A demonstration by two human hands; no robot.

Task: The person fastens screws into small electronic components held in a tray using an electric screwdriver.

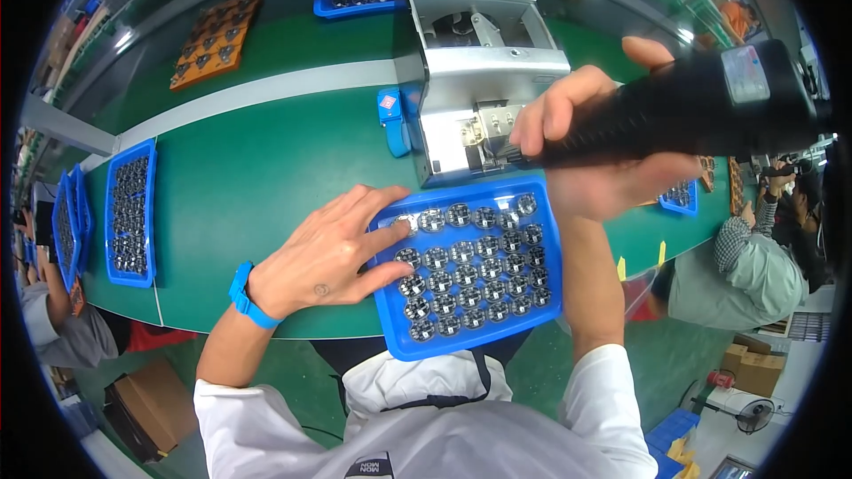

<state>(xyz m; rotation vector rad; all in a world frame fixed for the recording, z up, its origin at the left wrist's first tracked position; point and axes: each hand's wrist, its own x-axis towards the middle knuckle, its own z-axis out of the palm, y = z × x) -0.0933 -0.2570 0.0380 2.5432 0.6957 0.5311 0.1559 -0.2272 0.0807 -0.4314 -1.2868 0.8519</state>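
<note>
Left hand [315,257] and right hand [608,184] at a green table [240,195], seen from above. The left hand is spread, palm down, across the left rim of a blue tray [479,337]; its index fingertip lies at the disc in the tray's far left corner, and its thumb reaches over the rim toward the left column – whether the thumb touches a disc cannot be told. The tray lies in front of the wearer, slightly turned, its near end overlapping the table's edge, and bears rows of round, clear-and-dark discs [441,281]. The right hand, blurred, is wrapped around a thick black tool [674,111] held nearly level beyond the tray's far right corner, its narrow end pointing left at the front fixture [497,124] of a silver machine [493,62]; contact there is unclear. The machine stands just beyond the tray, with a blue strap [395,129] at its left side. A blue band [251,297] circles the left wrist. Farther out – a second filled tray [153,213] at left, an orange jig [200,78] at far left, a third tray [355,11] behind the machine, and a seated co-worker [745,266] at right
</note>
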